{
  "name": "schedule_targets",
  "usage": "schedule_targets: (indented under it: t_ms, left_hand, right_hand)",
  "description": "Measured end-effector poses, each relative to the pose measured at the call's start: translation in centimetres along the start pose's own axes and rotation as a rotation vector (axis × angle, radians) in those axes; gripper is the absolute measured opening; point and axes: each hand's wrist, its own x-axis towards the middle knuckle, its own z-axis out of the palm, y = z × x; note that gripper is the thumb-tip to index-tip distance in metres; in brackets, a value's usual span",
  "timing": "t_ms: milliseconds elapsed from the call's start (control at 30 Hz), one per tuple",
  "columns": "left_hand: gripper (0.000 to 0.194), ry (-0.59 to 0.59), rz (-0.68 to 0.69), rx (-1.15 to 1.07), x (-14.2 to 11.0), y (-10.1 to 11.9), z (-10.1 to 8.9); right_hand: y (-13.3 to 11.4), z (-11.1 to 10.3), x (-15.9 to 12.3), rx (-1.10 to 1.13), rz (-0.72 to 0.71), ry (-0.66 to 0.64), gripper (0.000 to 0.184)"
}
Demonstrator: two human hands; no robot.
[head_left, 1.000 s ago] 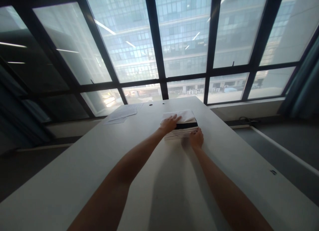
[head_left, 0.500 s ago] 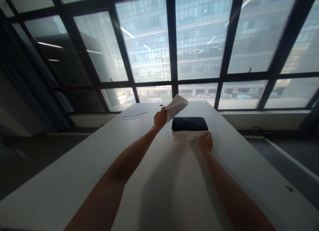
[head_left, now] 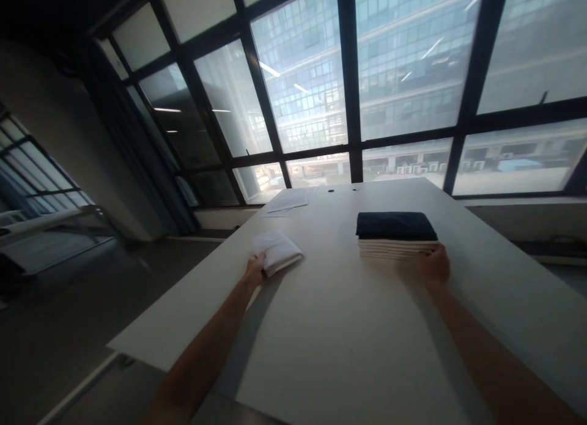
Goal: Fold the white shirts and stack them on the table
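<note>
My left hand [head_left: 256,268] is closed on the near left corner of a folded white cloth [head_left: 280,250], thumb on top, low over the left part of the table. To the right sits a stack of folded white cloths [head_left: 384,249] with a folded navy cloth [head_left: 395,225] on top. My right hand [head_left: 433,266] is at the stack's near right corner, fingers curled against the edges of the white cloths. How many layers it grips is hidden.
The white table [head_left: 339,327] extends toward the window wall. Papers [head_left: 290,200] lie at its far left, and a round dark hole [head_left: 331,191] is near the far edge. A dark curtain [head_left: 132,131] hangs left. The table's left edge borders dark floor.
My left hand has carried the folded white cloth left and down, away from the stack, close to the tabletop. My right hand stays at the stack's corner. The view has swung left.
</note>
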Motion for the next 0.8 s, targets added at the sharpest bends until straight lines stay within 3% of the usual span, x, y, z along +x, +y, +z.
schedule_targets:
  t_ms: [100, 233, 333, 433, 567, 633, 700, 800]
  left_hand:
    - [0.015, 0.008, -0.061, 0.016, 0.4, -1.4, -1.7]
    - [0.019, -0.001, -0.051, 0.041, 1.0, -2.3, -1.8]
    - [0.022, 0.021, 0.052, 0.081, 1.0, -1.8, -1.9]
    - [0.028, 0.059, 0.232, 0.135, 0.8, 0.2, -1.6]
    - [0.044, 0.131, 0.665, 0.543, -0.2, 4.6, 0.6]
    - [0.050, 0.114, 0.774, 0.848, -1.7, 6.6, 2.4]
    - [0.050, 0.014, 0.792, 1.132, -3.7, 7.5, 4.5]
    - [0.041, -0.289, 0.774, 1.413, -6.9, 6.8, 7.5]
  right_hand:
    - [0.4, 0.3, 0.2, -0.025, 0.008, 0.009, 0.046]
    - [0.6, 0.3, 0.4, -0.036, 0.027, 0.009, 0.049]
    - [0.3, 0.2, 0.3, -0.026, 0.032, 0.013, 0.049]
    - [0.0, 0.1, 0.1, -0.004, 0.023, 0.019, 0.048]
    - [-0.3, 0.0, -0.1, 0.016, -0.003, 0.026, 0.043]
    - [-0.2, -0.1, -0.1, 0.027, -0.015, 0.025, 0.042]
    - [-0.1, -0.1, -0.1, 0.030, -0.020, 0.023, 0.043]
    - [0.2, 0.0, 0.1, 0.024, -0.029, 0.014, 0.046]
